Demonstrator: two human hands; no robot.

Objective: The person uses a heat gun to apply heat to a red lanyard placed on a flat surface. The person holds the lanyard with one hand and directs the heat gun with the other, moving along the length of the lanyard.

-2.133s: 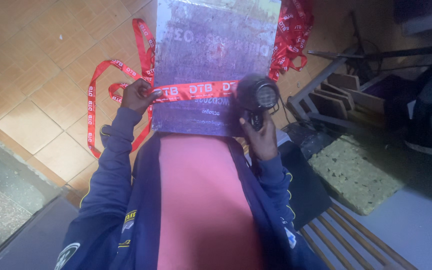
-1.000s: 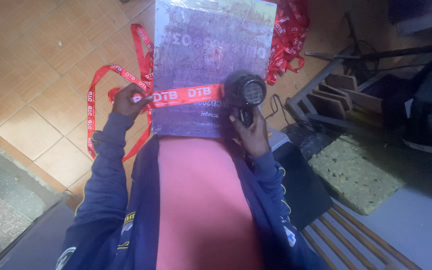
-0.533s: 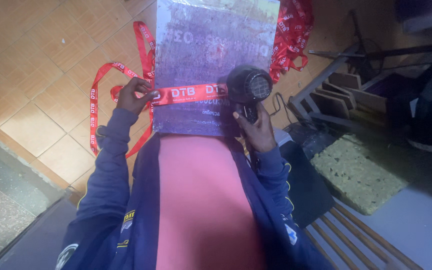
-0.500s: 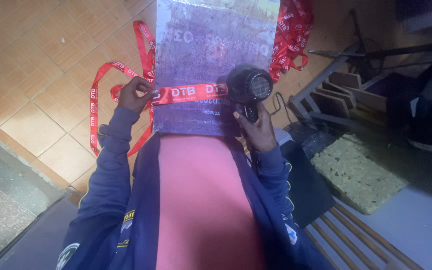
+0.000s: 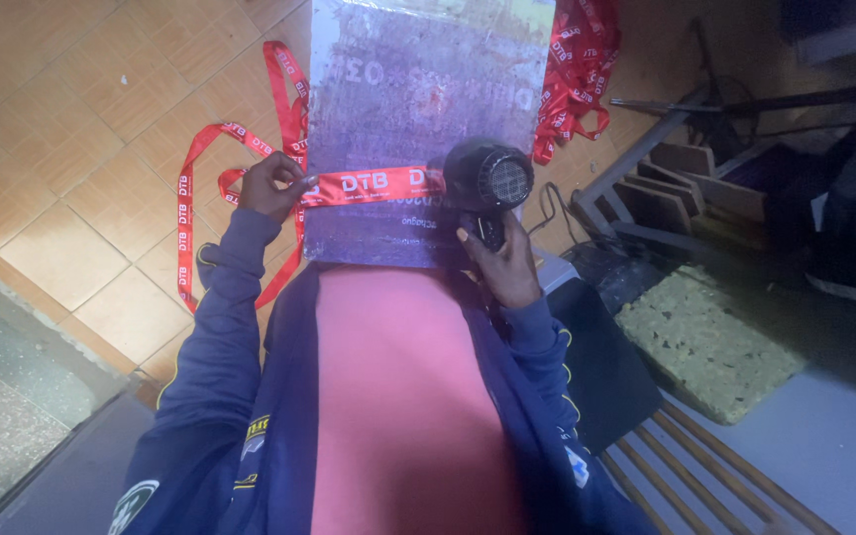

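Right hand [image 5: 503, 266] is closed around the handle of a black hair dryer [image 5: 488, 180]. The dryer's round end sits at about 12 o'clock from that hand, right at the right edge of a flat purple board [image 5: 418, 89]. The handle is mostly hidden inside the fingers.

Left hand [image 5: 271, 185] is at 9 o'clock from the dryer. It pinches a red ribbon [image 5: 374, 183] against the left edge of the board. The ribbon lies flat across the board from that hand to the dryer. Its far end goes under the dryer, so I cannot see where it stops.

More of the red ribbon loops down onto the tiled floor [image 5: 81, 149] at 9 o'clock from the left hand. The floor there is open, with room to move.

The board rests on the person's lap and its top is cut off by the picture's edge. At 1 o'clock from the dryer lies a pile of red ribbons [image 5: 575, 69], partly tucked behind the board. At 3 o'clock are dark wooden pieces [image 5: 676, 188], crowded and hard to make out.
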